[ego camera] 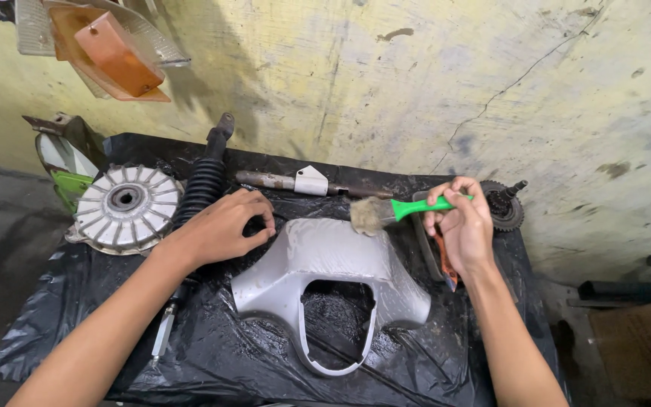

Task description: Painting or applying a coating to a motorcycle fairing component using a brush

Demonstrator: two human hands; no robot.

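Hands (224, 230) (461, 226) work over black plastic sheet (77, 301).

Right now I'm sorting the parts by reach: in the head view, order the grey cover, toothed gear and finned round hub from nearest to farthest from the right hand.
From the right hand, which holds the green-handled brush:
1. Toothed gear: just behind the hand, by the wall.
2. Grey cover: just left of it, mid-table, hardly farther.
3. Finned round hub: far left, past the left hand.

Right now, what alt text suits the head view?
A right hand holds a green-handled brush at the top edge of a grey plastic scooter cover on black sheeting; the left hand steadies the cover's left corner.
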